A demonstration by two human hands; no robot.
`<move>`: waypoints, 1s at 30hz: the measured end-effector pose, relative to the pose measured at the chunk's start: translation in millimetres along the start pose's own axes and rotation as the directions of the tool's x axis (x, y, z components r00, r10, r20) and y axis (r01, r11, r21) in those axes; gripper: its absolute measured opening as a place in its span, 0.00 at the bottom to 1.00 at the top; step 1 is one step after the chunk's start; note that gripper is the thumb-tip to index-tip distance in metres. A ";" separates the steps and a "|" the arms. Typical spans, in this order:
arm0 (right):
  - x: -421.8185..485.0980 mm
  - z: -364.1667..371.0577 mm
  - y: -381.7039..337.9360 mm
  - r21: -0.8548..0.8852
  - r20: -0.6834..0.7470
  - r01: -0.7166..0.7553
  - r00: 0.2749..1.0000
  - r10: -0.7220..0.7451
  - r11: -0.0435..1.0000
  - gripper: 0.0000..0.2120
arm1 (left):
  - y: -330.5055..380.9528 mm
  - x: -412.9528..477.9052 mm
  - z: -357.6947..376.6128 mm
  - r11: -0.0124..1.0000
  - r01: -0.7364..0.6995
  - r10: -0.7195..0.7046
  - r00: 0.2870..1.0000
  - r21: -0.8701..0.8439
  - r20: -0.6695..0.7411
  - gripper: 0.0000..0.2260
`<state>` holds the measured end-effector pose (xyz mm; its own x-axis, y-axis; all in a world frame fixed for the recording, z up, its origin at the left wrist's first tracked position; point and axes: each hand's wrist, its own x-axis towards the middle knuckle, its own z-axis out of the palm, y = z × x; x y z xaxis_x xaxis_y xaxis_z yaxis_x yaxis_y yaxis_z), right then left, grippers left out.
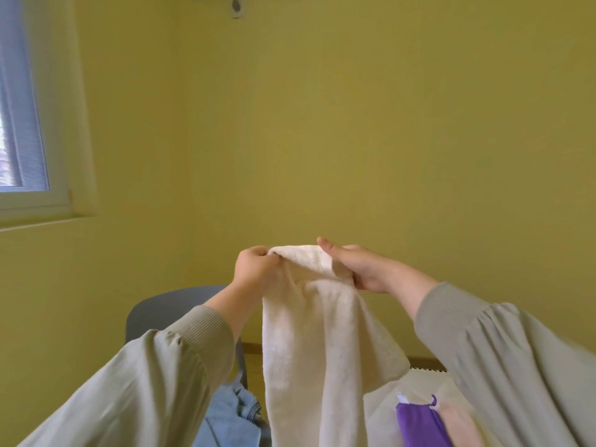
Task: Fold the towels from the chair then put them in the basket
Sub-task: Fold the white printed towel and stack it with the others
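In front of a yellow wall [371, 130], a cream towel [309, 350] is held up in the air by its top edge, its length hanging straight down between the person's forearms and out of the bottom of the view. The left hand [254, 269] is curled tight and pinches one end of that edge; the right hand [358, 269] grips the other end, thumb laid along the front of the cloth, the fingers hidden behind it. The hands are close together, so the edge humps up in a soft fold between them. The towel looks thick, limp and light: it should drape wherever it is not supported, bear any grip without harm and hold a crease only loosely, so the corners and the hemmed edge seem the best places to take hold for a square fold. Behind the left sleeve [145, 375] stands a grey chair [161, 311], with a crumpled blue towel [225, 414] low beside it. At the lower right a purple cloth [419, 424] and a pink cloth [458, 421] lie on a pale surface [383, 401] whose nature cannot be told. No basket can be made out. A window [22, 108] lights the room from the left, and a strip of wooden floor [254, 366] shows below the wall.
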<state>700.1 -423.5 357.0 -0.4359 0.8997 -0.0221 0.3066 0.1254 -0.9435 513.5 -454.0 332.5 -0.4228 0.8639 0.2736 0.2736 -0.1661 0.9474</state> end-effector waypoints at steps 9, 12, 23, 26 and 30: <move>-11.3 -7.7 22.3 -0.324 -0.126 -0.120 0.989 0.083 0.938 0.03 | -21.4 -15.5 -11.0 0.916 0.084 -0.137 0.985 0.393 0.108 0.06; -13.4 -0.8 17.8 -0.307 -0.145 -0.034 0.989 -0.012 0.951 0.06 | -20.2 -26.4 -10.0 0.957 0.183 -0.247 0.923 0.227 0.296 0.06; -27.5 4.4 -2.5 -0.581 -0.145 -0.060 0.989 -0.030 0.812 0.04 | 7.2 -32.6 3.5 0.996 -0.057 0.066 0.990 -0.074 0.123 0.05; -27.4 -5.0 5.3 -0.789 -0.314 -0.230 0.948 -0.053 0.570 0.04 | 9.0 -31.0 5.0 0.990 -0.142 0.142 0.989 -0.010 -0.030 0.04; -28.0 -17.3 14.9 -0.758 -0.517 -0.356 0.839 -0.170 0.546 0.02 | 19.3 -25.4 0.8 0.991 -0.123 0.110 0.973 -0.051 -0.204 0.02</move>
<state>731.6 -439.7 349.2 0.0196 0.9497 0.3125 0.9642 0.0647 -0.2571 530.2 -478.7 343.7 -0.5572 0.7254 0.4041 0.2789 -0.2948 0.9139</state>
